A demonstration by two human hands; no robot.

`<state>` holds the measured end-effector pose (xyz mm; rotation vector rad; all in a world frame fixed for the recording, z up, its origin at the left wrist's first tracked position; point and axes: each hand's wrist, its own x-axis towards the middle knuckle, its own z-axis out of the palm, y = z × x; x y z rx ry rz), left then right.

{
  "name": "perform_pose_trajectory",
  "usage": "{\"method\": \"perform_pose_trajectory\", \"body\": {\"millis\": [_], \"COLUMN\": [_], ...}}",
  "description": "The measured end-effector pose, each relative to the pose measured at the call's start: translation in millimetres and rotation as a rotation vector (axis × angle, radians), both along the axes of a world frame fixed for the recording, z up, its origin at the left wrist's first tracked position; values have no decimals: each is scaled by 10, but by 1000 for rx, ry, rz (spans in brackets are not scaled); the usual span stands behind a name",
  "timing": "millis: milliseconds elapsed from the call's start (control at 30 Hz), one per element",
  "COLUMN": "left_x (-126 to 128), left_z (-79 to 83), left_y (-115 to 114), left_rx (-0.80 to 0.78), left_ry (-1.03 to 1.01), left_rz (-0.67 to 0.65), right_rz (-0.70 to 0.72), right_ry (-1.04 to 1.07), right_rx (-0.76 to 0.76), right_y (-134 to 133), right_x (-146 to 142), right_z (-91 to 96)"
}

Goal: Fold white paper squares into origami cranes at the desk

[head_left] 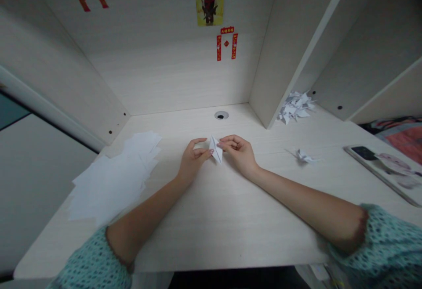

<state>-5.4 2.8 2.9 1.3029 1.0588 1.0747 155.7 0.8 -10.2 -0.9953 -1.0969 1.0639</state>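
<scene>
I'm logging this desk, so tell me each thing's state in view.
Left hand: pinching the folded paper
Right hand: pinching the paper's other side
Folded paper: creased, held by both hands
Paper sheets: flat, overlapping
White paper piece: folded, lying alone
Paper heap: folded pieces, loosely piled
Phone: lying back up

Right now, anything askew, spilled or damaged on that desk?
No spill or damage visible. Slightly untidy: the white sheets at left lie fanned unevenly, edges unaligned, and one folded paper piece sits apart from the heap of folded papers by the divider.
</scene>
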Motion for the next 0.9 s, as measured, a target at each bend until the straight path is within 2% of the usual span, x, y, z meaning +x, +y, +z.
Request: {"method": "perform_pose_trajectory", "body": {"millis": [233,467,700,900], "left_x": [-22,-17,0,-15], "left_z": [41,31,68,124], "left_y": [-17,-15,-45,-24], "left_rx": [17,-41,-2,-56], "left_ry": [139,148,113,85], "left_rz": [-100,-37,-7,33], "right_rz": [18,49,63,117], "right_ry": [-51,-175,-113,-147], "right_rx": [48,102,63,39], "right_y": [-1,-71,-76,-74], "right_x": [23,10,2,-5], "right_z": [-24,25,22,-4]}}
